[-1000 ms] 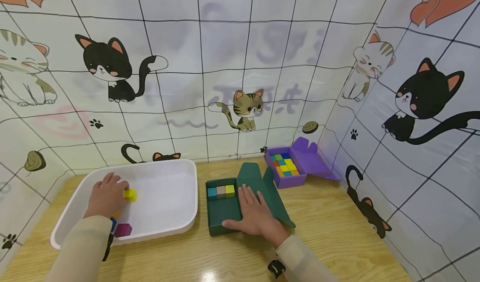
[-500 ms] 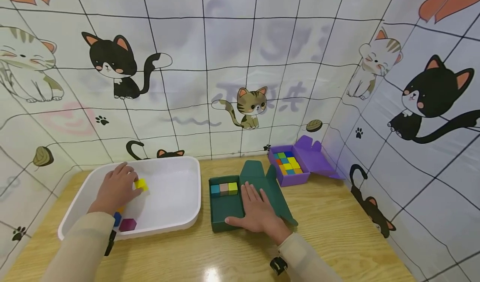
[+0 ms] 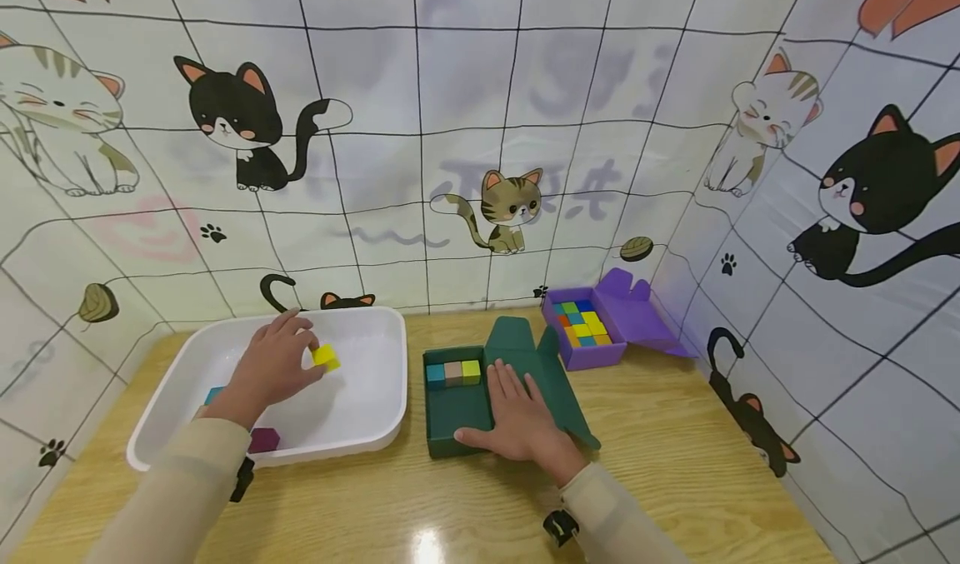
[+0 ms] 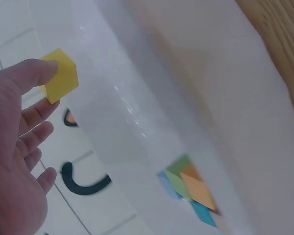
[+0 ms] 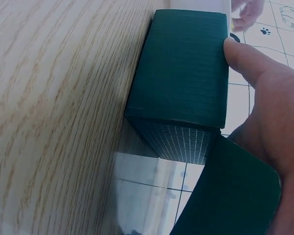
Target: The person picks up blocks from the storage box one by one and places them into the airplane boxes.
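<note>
My left hand (image 3: 273, 366) pinches a yellow cube (image 3: 326, 357) between thumb and fingertips, over the white tray (image 3: 367, 414). The left wrist view shows the thumb flat on one face of the yellow cube (image 4: 62, 76). My right hand (image 3: 525, 418) lies with straight fingers on the opened lid of a green box (image 3: 457, 418), its thumb reaching to the box's near rim. Inside that box, a blue, a tan and a yellow-green cube (image 3: 470, 372) form a row along the back wall. In the right wrist view the thumb touches the upper edge of the green box (image 5: 181, 68).
A purple box (image 3: 596, 356) with its lid open, holding several coloured cubes, stands at the back right. In the tray lie a magenta block (image 3: 264, 440) and several other blocks, including an orange one (image 4: 198, 186). A cat-print wall covering (image 3: 465, 131) rises behind the wooden table (image 3: 675, 464).
My left hand has lifted the yellow cube and moved right with it across the tray. The right hand stays on the green lid. The head view has shifted slightly.
</note>
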### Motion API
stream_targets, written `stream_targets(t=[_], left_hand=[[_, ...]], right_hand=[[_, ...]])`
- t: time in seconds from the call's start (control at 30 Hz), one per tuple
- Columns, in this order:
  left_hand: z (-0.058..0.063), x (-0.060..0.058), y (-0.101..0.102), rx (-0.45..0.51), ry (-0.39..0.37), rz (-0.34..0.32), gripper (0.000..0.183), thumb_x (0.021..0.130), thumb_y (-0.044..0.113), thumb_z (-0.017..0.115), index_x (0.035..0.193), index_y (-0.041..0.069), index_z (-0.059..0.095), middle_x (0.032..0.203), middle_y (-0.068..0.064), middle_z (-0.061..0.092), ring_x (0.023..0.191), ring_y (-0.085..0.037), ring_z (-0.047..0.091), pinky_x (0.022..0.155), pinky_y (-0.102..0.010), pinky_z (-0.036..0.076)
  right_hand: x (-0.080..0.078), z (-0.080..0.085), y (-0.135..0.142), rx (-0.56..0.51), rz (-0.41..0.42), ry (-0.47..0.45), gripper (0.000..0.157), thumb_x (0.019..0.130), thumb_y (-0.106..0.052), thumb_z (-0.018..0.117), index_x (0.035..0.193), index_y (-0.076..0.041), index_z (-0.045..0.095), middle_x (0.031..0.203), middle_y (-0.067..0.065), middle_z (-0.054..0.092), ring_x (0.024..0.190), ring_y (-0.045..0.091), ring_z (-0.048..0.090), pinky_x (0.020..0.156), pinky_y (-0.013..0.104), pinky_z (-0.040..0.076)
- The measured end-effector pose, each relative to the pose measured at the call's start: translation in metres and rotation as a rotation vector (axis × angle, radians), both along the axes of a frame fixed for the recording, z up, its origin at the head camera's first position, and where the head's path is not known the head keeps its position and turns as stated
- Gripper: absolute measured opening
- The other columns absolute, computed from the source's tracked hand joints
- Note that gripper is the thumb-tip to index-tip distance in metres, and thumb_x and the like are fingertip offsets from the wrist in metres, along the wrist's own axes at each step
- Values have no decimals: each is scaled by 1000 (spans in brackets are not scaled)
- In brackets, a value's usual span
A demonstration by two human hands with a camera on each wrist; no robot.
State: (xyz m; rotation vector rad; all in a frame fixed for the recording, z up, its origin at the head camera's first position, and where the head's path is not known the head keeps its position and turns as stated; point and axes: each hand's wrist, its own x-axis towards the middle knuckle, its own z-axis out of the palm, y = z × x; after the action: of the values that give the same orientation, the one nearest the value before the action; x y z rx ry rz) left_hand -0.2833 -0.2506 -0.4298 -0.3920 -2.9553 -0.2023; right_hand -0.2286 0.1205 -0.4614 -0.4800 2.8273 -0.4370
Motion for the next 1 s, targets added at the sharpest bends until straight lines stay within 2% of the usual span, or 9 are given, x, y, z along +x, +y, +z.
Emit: stream_targets(t=[0.27, 0.5, 0.7, 0.8, 1.0], left_hand=[[14, -1, 44, 48, -6, -95, 30, 80, 36, 77, 97, 13, 70, 138, -14, 53, 147, -38, 24, 116, -62, 24], [22, 2, 76, 59, 70, -173, 29, 80, 34, 75, 99, 13, 69, 136, -12, 55, 145, -35, 29, 113, -61, 32], [19, 4, 103, 58, 105, -241, 31, 80, 39, 76, 97, 14, 69, 134, -10, 57, 144, -34, 33, 113, -58, 34], [16, 6, 116, 69, 91, -269, 33, 80, 42, 77, 97, 14, 69, 133, -9, 57, 145, -33, 33, 114, -56, 34], [7, 9, 137, 67, 51, -286, 33, 81, 41, 77, 101, 15, 69, 134, -8, 57, 145, -31, 32, 115, -53, 33]], right_hand=[[1, -1, 0, 4, -6, 10, 111, 82, -77, 50, 156, -5, 12, 165, 13, 8, 154, 30, 9, 124, 54, 6], [1, 0, 0, 1, -2, 12, 110, 82, -77, 50, 156, -5, 11, 165, 13, 8, 154, 30, 10, 124, 54, 6], [-1, -1, 0, 11, -3, 9, 111, 82, -77, 50, 156, -5, 11, 165, 13, 8, 154, 30, 9, 124, 54, 6], [-2, -2, 0, 19, -5, 9, 111, 81, -78, 49, 156, -6, 11, 165, 13, 8, 154, 30, 10, 124, 54, 6], [-3, -4, -1, 39, -2, 14, 112, 81, -80, 47, 156, -6, 11, 165, 12, 8, 154, 29, 10, 124, 54, 7]])
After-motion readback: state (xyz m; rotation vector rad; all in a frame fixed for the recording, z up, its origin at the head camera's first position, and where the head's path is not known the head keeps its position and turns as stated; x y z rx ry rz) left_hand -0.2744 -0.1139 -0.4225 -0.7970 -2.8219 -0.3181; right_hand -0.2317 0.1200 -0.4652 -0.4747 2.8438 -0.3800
